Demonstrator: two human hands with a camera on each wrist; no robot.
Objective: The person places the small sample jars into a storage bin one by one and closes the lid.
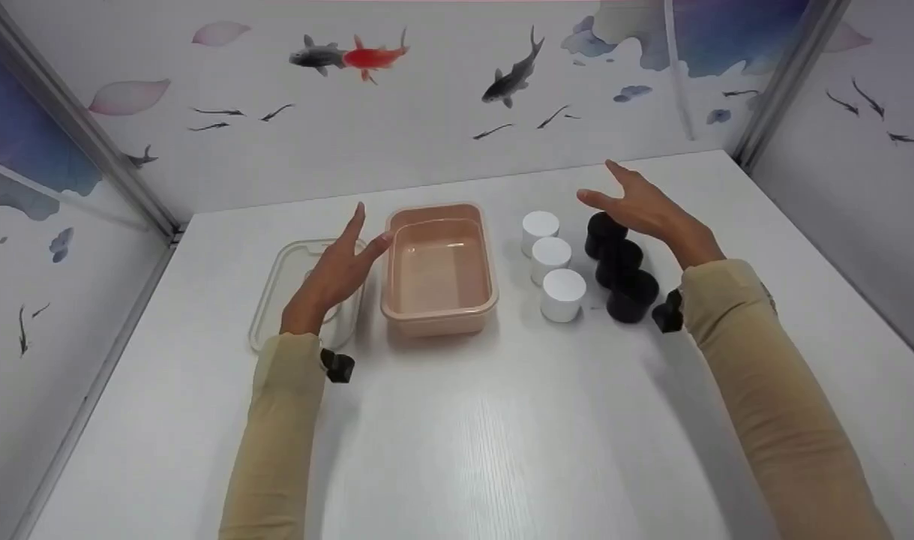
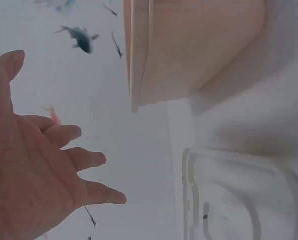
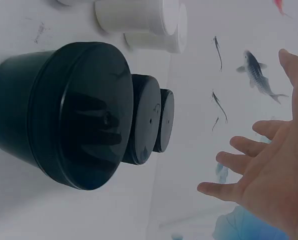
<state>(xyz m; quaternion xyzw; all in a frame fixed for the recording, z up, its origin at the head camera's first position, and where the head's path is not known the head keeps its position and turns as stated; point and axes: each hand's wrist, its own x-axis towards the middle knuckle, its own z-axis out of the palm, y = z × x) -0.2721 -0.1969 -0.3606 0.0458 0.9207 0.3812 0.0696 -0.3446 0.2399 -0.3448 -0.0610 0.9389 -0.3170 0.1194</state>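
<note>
My left hand (image 1: 338,271), fingers extended and holding nothing, hovers over a pale translucent lid (image 1: 277,300) that lies flat left of a pink plastic box (image 1: 440,274). The box stands uncovered, and its inside is bare. In the left wrist view the palm (image 2: 34,180) shows with fingers spread. My right hand (image 1: 648,206) is raised over the far end of a row of three black lidded jars (image 1: 633,296), thumb apart from the fingers. The right wrist view shows the nearest black jar (image 3: 64,115) large, with the spread hand (image 3: 269,165) beside the row.
Three white lidded jars (image 1: 563,295) stand in a row between the pink box and the black jars. Behind the white table (image 1: 457,435) rises a panel (image 1: 427,135) painted with fish. Side panels with metal posts (image 1: 790,82) flank the table.
</note>
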